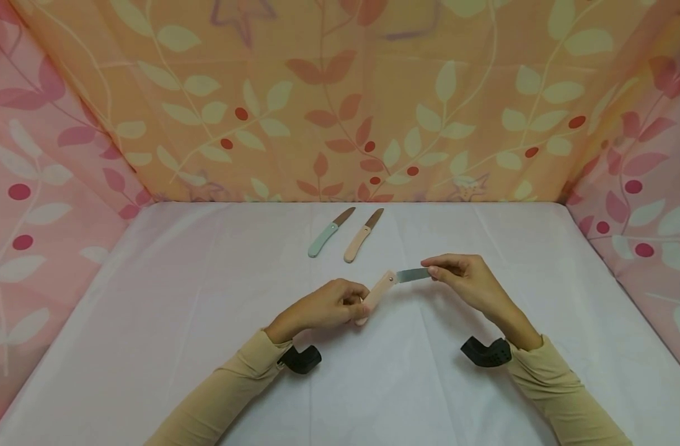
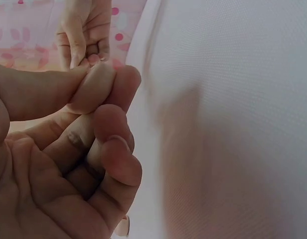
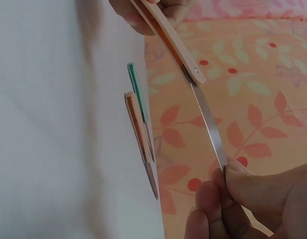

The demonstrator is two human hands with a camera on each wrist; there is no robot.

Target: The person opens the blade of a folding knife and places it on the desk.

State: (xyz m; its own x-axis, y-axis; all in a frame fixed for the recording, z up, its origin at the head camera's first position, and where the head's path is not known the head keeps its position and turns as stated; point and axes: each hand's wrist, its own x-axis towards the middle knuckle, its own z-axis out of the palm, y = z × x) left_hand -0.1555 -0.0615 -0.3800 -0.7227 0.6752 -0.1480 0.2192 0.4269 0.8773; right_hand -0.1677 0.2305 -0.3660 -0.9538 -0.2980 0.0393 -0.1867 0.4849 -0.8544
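Observation:
A folding knife with a pale pink handle (image 1: 376,293) and a steel blade (image 1: 413,275) is held above the white table between both hands. My left hand (image 1: 331,305) grips the handle's lower end; the handle (image 3: 168,35) shows at the top of the right wrist view. My right hand (image 1: 462,275) pinches the blade tip (image 3: 216,139) between thumb and fingers. The blade is swung out nearly straight from the handle. In the left wrist view my curled fingers (image 2: 101,144) hide most of the handle.
Two more knives lie side by side at the back of the table: one with a mint-green handle (image 1: 324,239) and one with a beige handle (image 1: 357,243). Patterned cloth walls (image 1: 340,99) close in the back and both sides of the white table (image 1: 206,297).

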